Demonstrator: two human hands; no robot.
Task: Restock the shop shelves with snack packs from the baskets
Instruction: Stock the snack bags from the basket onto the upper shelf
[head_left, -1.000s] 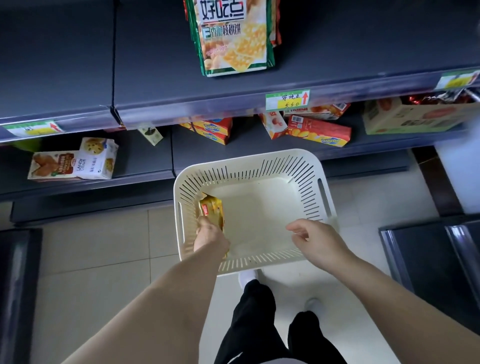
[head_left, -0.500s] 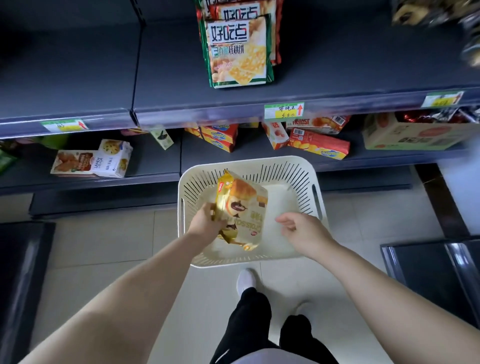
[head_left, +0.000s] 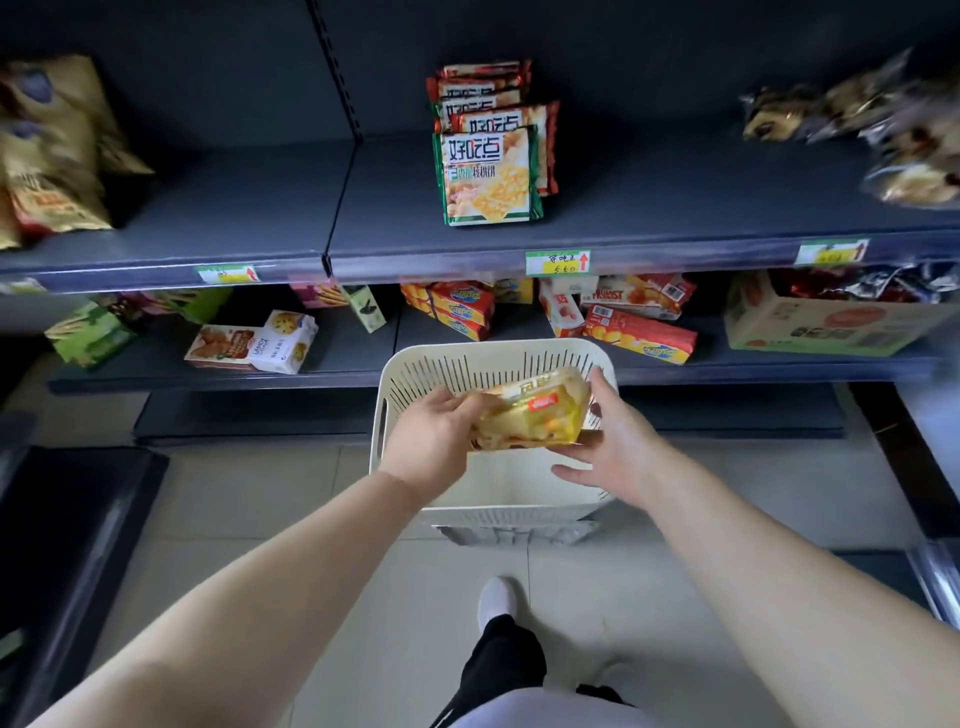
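Head view: we see gold bags (head_left: 49, 150) on the upper shelf (head_left: 649, 208) at far left. Our left hand (head_left: 431, 441) has its fingers closed on a yellow snack pack (head_left: 530, 415) above the white basket (head_left: 483, 364). Our right hand (head_left: 613, 441), fingers spread, supports its right end.

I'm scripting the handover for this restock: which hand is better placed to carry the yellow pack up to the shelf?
Probably the left hand: its fingers already wrap the yellow snack pack above the basket. The right hand only supports its end, fingers spread open.
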